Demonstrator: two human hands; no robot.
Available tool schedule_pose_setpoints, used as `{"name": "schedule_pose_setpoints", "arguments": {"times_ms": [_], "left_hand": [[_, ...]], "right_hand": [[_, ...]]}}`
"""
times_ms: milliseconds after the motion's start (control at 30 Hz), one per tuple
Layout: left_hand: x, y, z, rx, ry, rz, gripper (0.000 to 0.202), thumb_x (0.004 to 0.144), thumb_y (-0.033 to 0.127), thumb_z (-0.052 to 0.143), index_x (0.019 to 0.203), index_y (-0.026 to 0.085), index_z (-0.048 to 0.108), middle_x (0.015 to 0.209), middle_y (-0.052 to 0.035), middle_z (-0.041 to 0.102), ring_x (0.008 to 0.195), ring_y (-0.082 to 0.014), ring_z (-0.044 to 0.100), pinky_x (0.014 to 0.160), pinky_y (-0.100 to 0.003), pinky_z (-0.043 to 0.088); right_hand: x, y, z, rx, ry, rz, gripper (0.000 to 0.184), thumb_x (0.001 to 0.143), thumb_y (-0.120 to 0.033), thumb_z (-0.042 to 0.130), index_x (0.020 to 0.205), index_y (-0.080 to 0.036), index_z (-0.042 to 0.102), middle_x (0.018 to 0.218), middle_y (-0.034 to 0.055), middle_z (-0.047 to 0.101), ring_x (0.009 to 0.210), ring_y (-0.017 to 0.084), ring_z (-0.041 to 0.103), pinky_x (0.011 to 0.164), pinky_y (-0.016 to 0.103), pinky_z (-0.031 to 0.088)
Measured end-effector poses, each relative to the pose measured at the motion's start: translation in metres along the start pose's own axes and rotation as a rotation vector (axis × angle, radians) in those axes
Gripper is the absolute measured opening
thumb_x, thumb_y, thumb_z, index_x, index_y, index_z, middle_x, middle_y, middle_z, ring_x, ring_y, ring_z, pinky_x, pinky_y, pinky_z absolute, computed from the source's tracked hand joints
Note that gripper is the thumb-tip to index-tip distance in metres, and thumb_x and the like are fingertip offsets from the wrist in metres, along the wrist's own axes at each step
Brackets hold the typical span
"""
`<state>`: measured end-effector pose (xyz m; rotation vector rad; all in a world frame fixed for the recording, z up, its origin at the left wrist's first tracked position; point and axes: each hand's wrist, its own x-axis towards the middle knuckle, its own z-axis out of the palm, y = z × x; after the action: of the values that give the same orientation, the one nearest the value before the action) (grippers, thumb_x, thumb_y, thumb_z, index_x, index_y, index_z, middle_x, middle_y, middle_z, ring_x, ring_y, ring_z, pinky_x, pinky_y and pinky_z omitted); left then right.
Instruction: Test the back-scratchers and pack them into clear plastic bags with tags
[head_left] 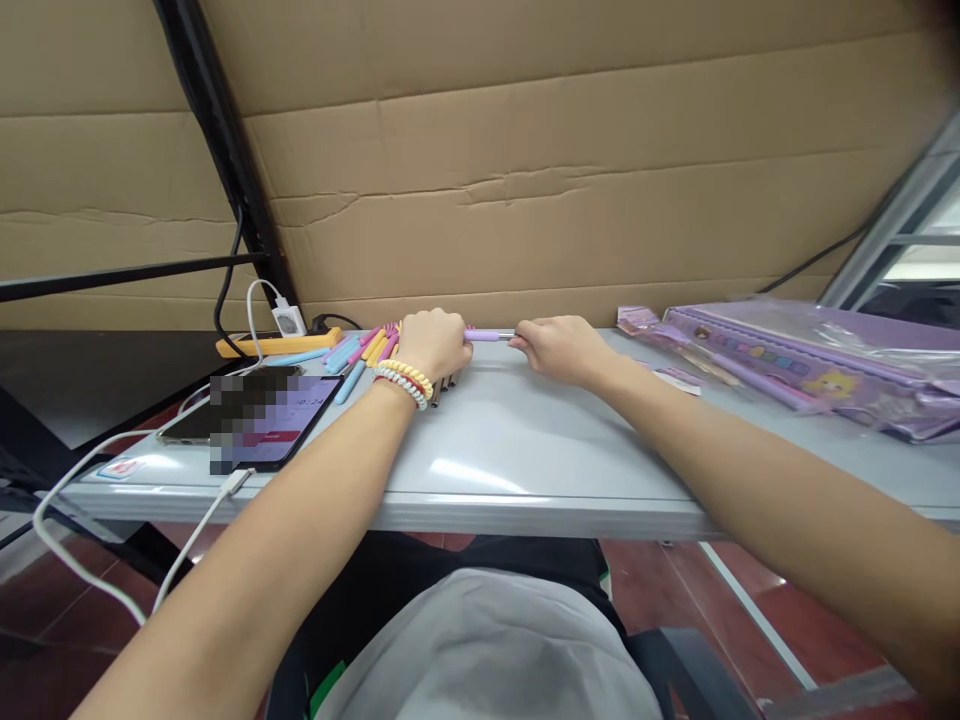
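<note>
Lilac pen [487, 336], held about level near the far edge of the table [540, 440], its smooth barrel and silvery shaft bridging the two hands: the left hand [433, 342] has its fingers curled closed round the barrel, while the right hand [561, 348] pinches the silvery end between closed fingertips. The step in hand appears to be work on that end, and the next move probably calls for both grips kept in line. Slim pastel cylinders [371, 347] lie fanned toward the far left corner; a glossy, film-wrapped purple pack [810, 360] rests toward the right end.
</note>
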<state>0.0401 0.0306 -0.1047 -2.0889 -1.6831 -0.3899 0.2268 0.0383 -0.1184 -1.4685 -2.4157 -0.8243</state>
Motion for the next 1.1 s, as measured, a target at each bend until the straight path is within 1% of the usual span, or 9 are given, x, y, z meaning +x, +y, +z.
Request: {"name": "schedule_pose_setpoints", "arguments": {"times_ms": [133,300,400,500,633,733,833,967,1100], "left_hand": [[-0.004,0.002,0.000,-0.042,0.034,0.087,0.037,0.082,0.041,0.041,0.091,0.018,0.069,0.087,-0.0129,0.069,0.086,-0.0288,0.064,0.074,-0.037,0.045],[-0.002,-0.014,0.006,-0.079,0.018,0.059,0.040,0.086,0.046,0.037,0.091,0.021,0.067,0.093,-0.0111,0.070,0.089,-0.0269,0.064,0.072,-0.034,0.045],[-0.001,-0.021,0.008,-0.086,0.019,0.043,0.042,0.086,0.050,0.036,0.088,0.021,0.067,0.094,-0.0111,0.070,0.089,-0.0267,0.064,0.071,-0.034,0.045],[-0.002,-0.021,0.008,-0.096,0.026,0.058,0.038,0.086,0.047,0.037,0.088,0.021,0.066,0.092,-0.0101,0.070,0.088,-0.0257,0.064,0.070,-0.033,0.045],[-0.004,-0.015,0.006,-0.145,0.033,0.128,0.031,0.087,0.040,0.040,0.098,0.023,0.063,0.095,-0.0070,0.070,0.089,-0.0235,0.064,0.071,-0.030,0.044],[-0.006,-0.012,0.005,-0.192,0.044,0.223,0.033,0.089,0.041,0.040,0.112,0.027,0.059,0.102,-0.0038,0.070,0.094,-0.0216,0.063,0.075,-0.029,0.043],[-0.007,-0.010,0.004,-0.224,0.034,0.288,0.035,0.091,0.040,0.036,0.119,0.032,0.056,0.108,-0.0010,0.068,0.098,-0.0202,0.061,0.078,-0.028,0.042],[-0.004,-0.009,0.003,-0.229,0.020,0.204,0.036,0.091,0.043,0.033,0.111,0.031,0.060,0.107,-0.0017,0.068,0.097,-0.0201,0.061,0.074,-0.028,0.041],[0.004,-0.020,0.010,-0.176,0.094,0.117,0.035,0.091,0.039,0.032,0.099,0.027,0.064,0.102,-0.0044,0.068,0.096,-0.0217,0.060,0.076,-0.032,0.038]], "right_hand": [[0.002,0.001,-0.004,0.076,0.027,-0.016,0.029,0.098,-0.036,0.039,0.099,-0.016,0.060,0.095,0.0069,0.065,0.084,0.020,0.058,0.059,0.026,0.027],[-0.001,0.022,-0.002,0.129,0.116,0.019,0.025,0.091,-0.037,0.052,0.096,-0.014,0.060,0.095,0.0085,0.064,0.092,0.022,0.056,0.068,0.026,0.031],[-0.004,0.036,0.001,0.293,0.058,0.131,0.020,0.089,-0.033,0.051,0.084,-0.016,0.060,0.084,0.0050,0.064,0.077,0.017,0.056,0.060,0.024,0.030],[-0.004,0.039,0.004,0.507,0.035,0.193,0.021,0.089,-0.028,0.048,0.075,-0.015,0.057,0.070,0.0022,0.062,0.063,0.013,0.053,0.057,0.022,0.031],[-0.002,0.031,0.003,0.756,0.072,0.225,0.018,0.089,-0.026,0.046,0.080,-0.014,0.056,0.068,0.0002,0.063,0.054,0.010,0.053,0.057,0.020,0.035],[-0.001,0.025,0.004,0.891,0.090,0.208,0.017,0.089,-0.027,0.047,0.085,-0.014,0.055,0.067,-0.0008,0.062,0.048,0.008,0.051,0.051,0.019,0.036],[0.001,0.024,0.007,1.013,0.088,0.229,0.020,0.093,-0.028,0.043,0.081,-0.014,0.052,0.065,-0.0003,0.062,0.044,0.007,0.049,0.047,0.018,0.035],[0.007,0.031,0.011,1.124,0.115,0.318,0.025,0.094,-0.025,0.041,0.074,-0.013,0.051,0.061,0.0002,0.059,0.040,0.006,0.047,0.042,0.017,0.035],[0.008,0.055,0.015,1.243,0.232,0.499,0.021,0.094,-0.022,0.045,0.077,-0.013,0.053,0.058,0.0001,0.056,0.039,0.008,0.048,0.038,0.017,0.036]]}}
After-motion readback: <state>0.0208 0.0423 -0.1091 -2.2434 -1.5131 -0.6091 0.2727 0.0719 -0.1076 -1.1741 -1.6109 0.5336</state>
